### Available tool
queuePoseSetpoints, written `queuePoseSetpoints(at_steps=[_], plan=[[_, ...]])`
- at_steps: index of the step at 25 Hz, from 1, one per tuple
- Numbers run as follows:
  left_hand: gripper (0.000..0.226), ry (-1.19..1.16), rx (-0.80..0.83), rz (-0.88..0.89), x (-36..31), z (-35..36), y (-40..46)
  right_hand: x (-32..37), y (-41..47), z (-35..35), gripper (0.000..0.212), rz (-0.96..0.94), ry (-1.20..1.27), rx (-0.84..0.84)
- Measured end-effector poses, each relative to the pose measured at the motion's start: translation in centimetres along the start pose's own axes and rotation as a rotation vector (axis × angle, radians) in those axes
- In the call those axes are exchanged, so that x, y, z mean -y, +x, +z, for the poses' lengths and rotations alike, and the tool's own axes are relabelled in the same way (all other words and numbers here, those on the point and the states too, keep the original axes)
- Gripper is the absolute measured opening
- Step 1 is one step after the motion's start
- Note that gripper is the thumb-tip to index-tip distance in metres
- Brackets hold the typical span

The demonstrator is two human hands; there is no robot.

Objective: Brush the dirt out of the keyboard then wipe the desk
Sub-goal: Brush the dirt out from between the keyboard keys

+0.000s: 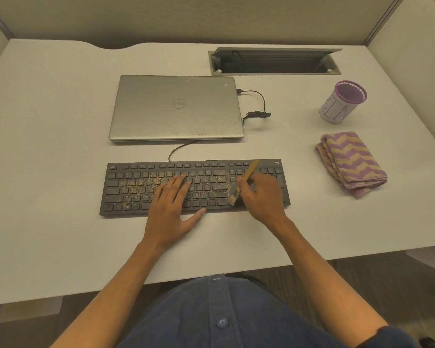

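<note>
A black keyboard (136, 187) lies across the middle of the white desk (48, 234), its left and middle keys sprinkled with tan grit (138, 183). My left hand (172, 209) rests flat on the keyboard's centre, fingers spread, palm over the front edge. My right hand (261, 197) grips a small brush with a yellow handle (248, 172); its bristles (232, 198) touch the keys right of centre. A folded purple and tan zigzag cloth (352, 163) lies on the desk to the right of the keyboard.
A closed silver laptop (176, 108) sits behind the keyboard with a black cable (258, 106) plugged into its right side. A purple-rimmed cup (342, 102) stands at back right. An open cable tray (274, 62) is set into the desk's rear.
</note>
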State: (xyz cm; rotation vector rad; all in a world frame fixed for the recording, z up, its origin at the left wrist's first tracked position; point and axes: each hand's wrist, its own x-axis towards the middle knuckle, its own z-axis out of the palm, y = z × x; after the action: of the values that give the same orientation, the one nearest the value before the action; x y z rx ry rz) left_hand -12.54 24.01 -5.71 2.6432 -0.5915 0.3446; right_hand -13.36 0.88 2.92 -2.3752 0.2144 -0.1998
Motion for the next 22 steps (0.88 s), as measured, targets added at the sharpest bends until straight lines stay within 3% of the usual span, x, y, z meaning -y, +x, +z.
queuePoseSetpoints(at_steps=[2, 7, 12, 18, 22], plan=[[0.076, -0.005, 0.007, -0.001, 0.0, 0.0, 0.0, 0.4, -0.6, 0.2, 0.036, -0.059, -0.006, 0.025], [0.076, -0.003, 0.009, 0.0, 0.0, 0.0, 0.0, -0.3, 1.8, -0.9, 0.031, 0.004, 0.054, -0.144], [0.077, 0.002, 0.018, -0.002, 0.0, 0.0, 0.1, 0.1, 3.5, -1.1, 0.025, 0.025, 0.11, -0.064], [0.076, 0.003, 0.01, 0.003, 0.0, -0.1, 0.0, 0.5, 4.0, -1.2, 0.032, -0.017, -0.098, 0.043], [0.076, 0.004, 0.015, -0.002, 0.0, -0.1, 0.0, 0.0, 3.9, -0.9, 0.033, -0.072, -0.073, -0.023]])
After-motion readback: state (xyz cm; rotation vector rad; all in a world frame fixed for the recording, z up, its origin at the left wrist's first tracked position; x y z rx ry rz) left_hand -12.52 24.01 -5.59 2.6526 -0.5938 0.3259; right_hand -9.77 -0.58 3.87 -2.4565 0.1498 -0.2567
